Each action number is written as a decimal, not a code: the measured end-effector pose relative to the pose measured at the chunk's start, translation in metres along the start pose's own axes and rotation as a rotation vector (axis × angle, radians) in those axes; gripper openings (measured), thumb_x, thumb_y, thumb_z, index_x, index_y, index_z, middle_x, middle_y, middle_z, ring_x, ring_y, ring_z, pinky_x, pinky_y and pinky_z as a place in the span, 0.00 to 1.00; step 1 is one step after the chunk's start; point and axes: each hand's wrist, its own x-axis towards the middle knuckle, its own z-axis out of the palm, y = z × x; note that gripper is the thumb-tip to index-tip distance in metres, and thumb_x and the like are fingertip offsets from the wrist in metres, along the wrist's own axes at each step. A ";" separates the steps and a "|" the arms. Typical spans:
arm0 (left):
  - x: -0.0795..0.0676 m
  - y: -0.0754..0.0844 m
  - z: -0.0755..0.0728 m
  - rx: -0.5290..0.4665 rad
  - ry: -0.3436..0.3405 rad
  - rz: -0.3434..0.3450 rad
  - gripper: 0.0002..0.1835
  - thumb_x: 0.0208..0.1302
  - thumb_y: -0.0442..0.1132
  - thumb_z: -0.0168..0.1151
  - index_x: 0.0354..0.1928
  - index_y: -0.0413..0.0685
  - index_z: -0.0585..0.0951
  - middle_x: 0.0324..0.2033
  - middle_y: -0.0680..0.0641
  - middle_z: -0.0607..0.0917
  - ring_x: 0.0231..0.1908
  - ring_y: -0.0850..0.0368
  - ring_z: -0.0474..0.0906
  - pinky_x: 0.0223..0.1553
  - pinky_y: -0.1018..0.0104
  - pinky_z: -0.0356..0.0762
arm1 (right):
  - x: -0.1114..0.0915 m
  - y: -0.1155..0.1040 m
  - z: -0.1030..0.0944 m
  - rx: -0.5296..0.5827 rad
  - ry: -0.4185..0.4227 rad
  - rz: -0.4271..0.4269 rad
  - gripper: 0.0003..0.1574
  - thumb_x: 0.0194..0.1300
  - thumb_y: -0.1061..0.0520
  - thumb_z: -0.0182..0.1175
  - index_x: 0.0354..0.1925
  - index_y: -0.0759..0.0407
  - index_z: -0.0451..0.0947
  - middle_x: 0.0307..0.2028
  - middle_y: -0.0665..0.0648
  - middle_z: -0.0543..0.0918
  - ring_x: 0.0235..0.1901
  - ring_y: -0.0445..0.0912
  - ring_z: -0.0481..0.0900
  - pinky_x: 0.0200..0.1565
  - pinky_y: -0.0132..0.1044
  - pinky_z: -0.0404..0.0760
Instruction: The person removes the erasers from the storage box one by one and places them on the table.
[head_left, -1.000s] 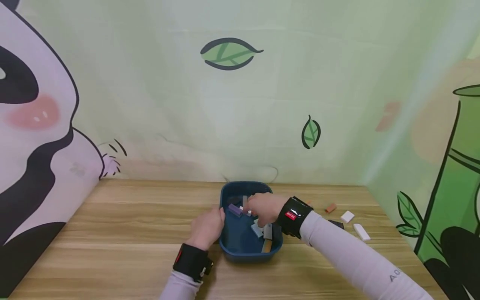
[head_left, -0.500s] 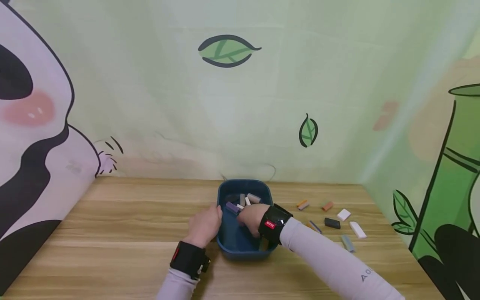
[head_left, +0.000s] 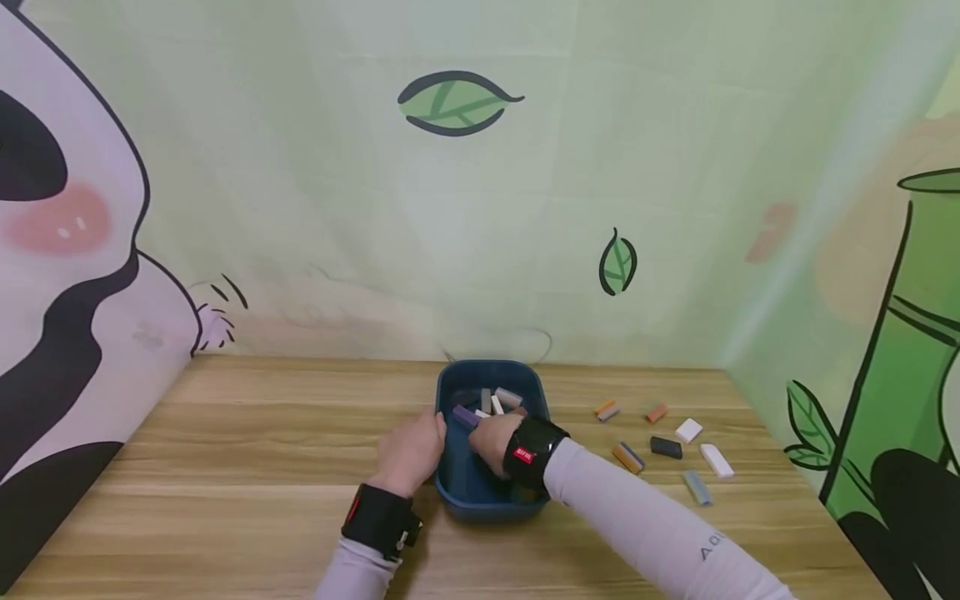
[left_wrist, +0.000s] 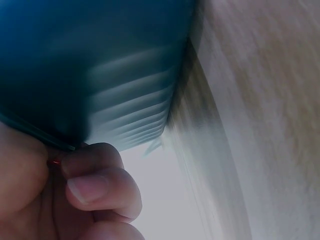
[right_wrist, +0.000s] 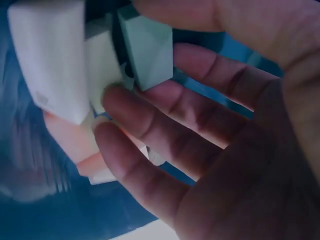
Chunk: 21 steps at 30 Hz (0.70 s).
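A dark blue plastic bin (head_left: pixel 491 510) stands on the wooden table with several small eraser-like blocks inside. My left hand (head_left: pixel 408 454) grips the bin's left rim between thumb and bent fingers. Down inside the bin is my right hand (head_left: pixel 493 442), palm facing the blocks. Its relaxed, spread fingers touch a pale green block (right_wrist: pixel 147 52) and overlap a white block (right_wrist: pixel 52 60) and an orange-pink block (right_wrist: pixel 70 137) in the right wrist view. A purple block (head_left: pixel 465 416) lies just beyond the right fingers. The hand and wristband hide the bin's right side.
Loose blocks lie on the table (head_left: pixel 262 467) right of the bin: black (head_left: pixel 666 447), white (head_left: pixel 717 460), grey-blue (head_left: pixel 697 487), orange-brown (head_left: pixel 656 413) and several others. A printed fabric backdrop (head_left: pixel 480 250) rises behind the table's far edge.
My right hand has moved left and lower in the bin, uncovering blocks at its back and on the table to the right. The left hand keeps its grip on the rim.
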 end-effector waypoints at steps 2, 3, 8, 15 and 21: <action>0.001 -0.001 0.001 0.004 0.013 0.006 0.15 0.75 0.43 0.45 0.40 0.40 0.78 0.26 0.38 0.82 0.29 0.38 0.81 0.26 0.44 0.74 | 0.000 0.005 -0.003 0.087 -0.005 -0.015 0.15 0.52 0.57 0.73 0.38 0.51 0.79 0.32 0.51 0.80 0.31 0.46 0.77 0.43 0.49 0.78; 0.001 -0.001 0.001 0.006 0.019 0.008 0.15 0.75 0.43 0.45 0.40 0.39 0.78 0.26 0.38 0.82 0.29 0.38 0.82 0.26 0.44 0.74 | 0.000 0.007 -0.005 0.135 -0.004 -0.026 0.17 0.52 0.57 0.73 0.40 0.50 0.79 0.32 0.51 0.79 0.31 0.46 0.76 0.42 0.46 0.78; 0.002 -0.002 -0.001 0.010 0.036 0.020 0.15 0.74 0.42 0.46 0.40 0.39 0.77 0.28 0.36 0.83 0.30 0.36 0.82 0.27 0.43 0.75 | -0.006 0.022 -0.012 0.319 0.031 -0.074 0.23 0.53 0.58 0.74 0.48 0.51 0.78 0.33 0.49 0.78 0.32 0.44 0.76 0.37 0.37 0.76; 0.001 0.002 -0.001 0.007 0.015 0.007 0.16 0.75 0.43 0.45 0.41 0.39 0.77 0.30 0.36 0.84 0.33 0.36 0.82 0.29 0.43 0.75 | -0.037 0.057 -0.032 0.410 0.078 -0.093 0.29 0.54 0.56 0.73 0.53 0.52 0.75 0.42 0.51 0.77 0.37 0.44 0.74 0.38 0.36 0.76; 0.001 0.001 -0.002 0.016 0.020 0.009 0.15 0.74 0.43 0.45 0.41 0.39 0.77 0.28 0.36 0.84 0.32 0.36 0.82 0.28 0.43 0.75 | -0.067 0.088 -0.041 0.408 0.119 -0.088 0.20 0.54 0.57 0.73 0.42 0.52 0.74 0.38 0.53 0.75 0.34 0.47 0.73 0.37 0.38 0.74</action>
